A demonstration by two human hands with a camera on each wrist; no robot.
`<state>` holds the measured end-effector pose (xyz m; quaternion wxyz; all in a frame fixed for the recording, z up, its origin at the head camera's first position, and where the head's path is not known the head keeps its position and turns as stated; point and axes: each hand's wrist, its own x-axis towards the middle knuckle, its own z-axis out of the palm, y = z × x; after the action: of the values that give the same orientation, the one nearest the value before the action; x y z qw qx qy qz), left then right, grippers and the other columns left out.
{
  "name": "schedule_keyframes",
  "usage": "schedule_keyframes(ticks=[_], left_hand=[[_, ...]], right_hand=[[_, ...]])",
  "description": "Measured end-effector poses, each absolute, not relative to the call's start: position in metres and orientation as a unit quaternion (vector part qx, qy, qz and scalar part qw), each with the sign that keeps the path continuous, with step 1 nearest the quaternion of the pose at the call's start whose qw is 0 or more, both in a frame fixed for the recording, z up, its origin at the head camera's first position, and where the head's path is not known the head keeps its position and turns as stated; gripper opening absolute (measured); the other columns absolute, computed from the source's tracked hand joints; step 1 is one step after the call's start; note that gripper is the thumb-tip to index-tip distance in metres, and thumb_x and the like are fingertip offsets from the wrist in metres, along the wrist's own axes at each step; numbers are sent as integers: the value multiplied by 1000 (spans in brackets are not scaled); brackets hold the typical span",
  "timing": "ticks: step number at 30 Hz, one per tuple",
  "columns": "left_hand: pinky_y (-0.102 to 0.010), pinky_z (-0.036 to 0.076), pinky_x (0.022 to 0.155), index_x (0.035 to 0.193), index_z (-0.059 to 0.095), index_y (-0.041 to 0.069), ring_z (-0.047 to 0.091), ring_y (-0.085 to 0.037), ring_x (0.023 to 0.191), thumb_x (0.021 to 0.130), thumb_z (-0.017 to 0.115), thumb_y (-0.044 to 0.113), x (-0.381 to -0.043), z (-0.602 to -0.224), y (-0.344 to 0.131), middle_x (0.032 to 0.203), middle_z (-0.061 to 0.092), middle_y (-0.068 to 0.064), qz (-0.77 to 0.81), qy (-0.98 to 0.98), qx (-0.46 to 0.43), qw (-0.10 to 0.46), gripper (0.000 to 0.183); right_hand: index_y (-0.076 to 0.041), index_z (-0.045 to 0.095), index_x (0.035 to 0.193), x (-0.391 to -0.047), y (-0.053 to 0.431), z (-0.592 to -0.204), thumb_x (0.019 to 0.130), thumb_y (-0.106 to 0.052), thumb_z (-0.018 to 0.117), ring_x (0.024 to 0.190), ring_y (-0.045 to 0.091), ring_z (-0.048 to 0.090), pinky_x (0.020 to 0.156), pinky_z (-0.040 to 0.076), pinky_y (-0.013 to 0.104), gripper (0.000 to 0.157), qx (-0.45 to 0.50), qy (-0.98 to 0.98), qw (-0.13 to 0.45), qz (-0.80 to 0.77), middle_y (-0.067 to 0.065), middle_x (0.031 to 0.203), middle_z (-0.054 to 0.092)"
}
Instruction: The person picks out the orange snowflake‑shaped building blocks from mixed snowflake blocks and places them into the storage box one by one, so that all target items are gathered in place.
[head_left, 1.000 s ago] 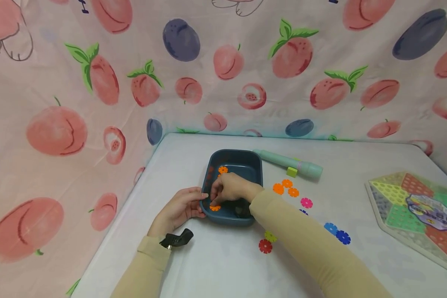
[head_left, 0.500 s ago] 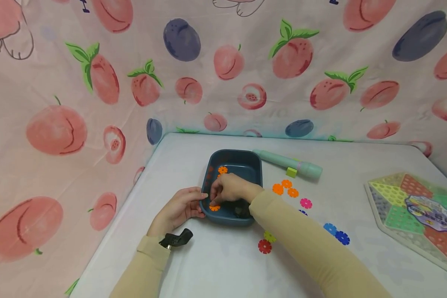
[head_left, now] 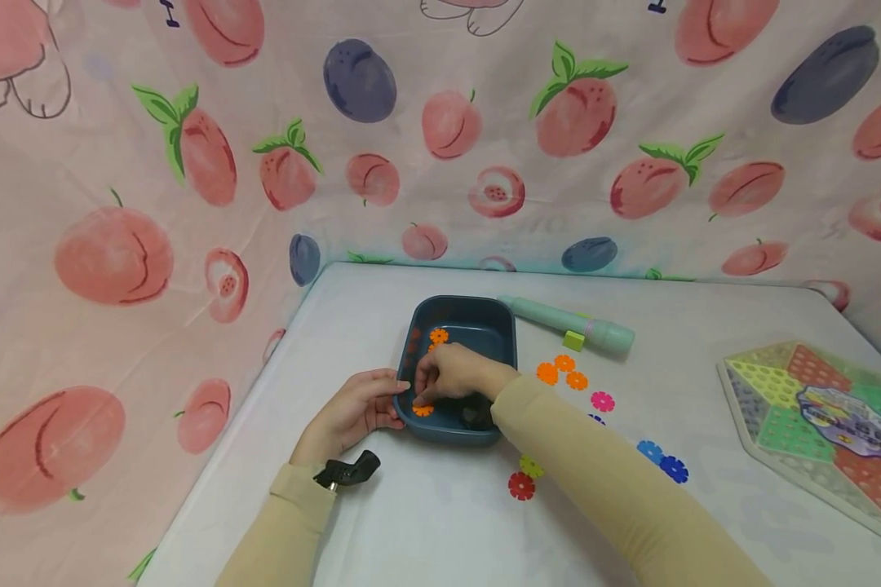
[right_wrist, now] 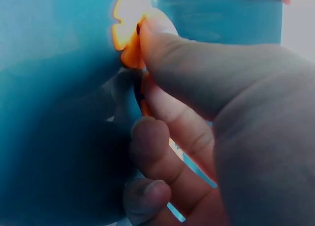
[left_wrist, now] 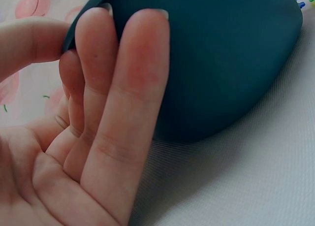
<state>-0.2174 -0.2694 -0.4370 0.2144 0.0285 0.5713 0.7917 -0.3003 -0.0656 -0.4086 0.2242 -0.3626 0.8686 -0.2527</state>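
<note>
A dark blue rectangular bin [head_left: 458, 437] stands on the white-covered table. At its left rim my left hand [head_left: 360, 408] holds on, the thumb at the rim and the other fingers [left_wrist: 142, 63] along the outer wall. Inside the bin, my right hand [head_left: 458, 372] pinches an orange snowflake building disc [right_wrist: 125, 29] between thumb and forefinger, low by the left wall. Another orange disc [head_left: 438, 335] shows farther back in the bin, with one more partly hidden behind the hand.
Right of the bin lie three orange discs [head_left: 547, 373], a pink one [head_left: 603, 401] and two blue ones [head_left: 674, 469]. Red [head_left: 522, 487] and yellow-green [head_left: 532, 466] discs lie nearer. Behind are a mint-green wand-shaped thing [head_left: 558, 316] and a green block [head_left: 574, 341]; a multicoloured game board [head_left: 771, 367] lies far right.
</note>
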Motion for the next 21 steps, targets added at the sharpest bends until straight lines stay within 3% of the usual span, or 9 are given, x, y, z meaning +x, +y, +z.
schedule_keyframes(ticks=[21], left_hand=[[-32,62,67,102,65,7,62,-12,59,101,59,9,-218,-438,-269,72,65,-4,793,569,27,216,7]], right_hand=[[-21,73,88,-299,-65,-381,96,-21,75,74,12,63,72,55,26,8,-396,850,215,-273,-5,81,70]])
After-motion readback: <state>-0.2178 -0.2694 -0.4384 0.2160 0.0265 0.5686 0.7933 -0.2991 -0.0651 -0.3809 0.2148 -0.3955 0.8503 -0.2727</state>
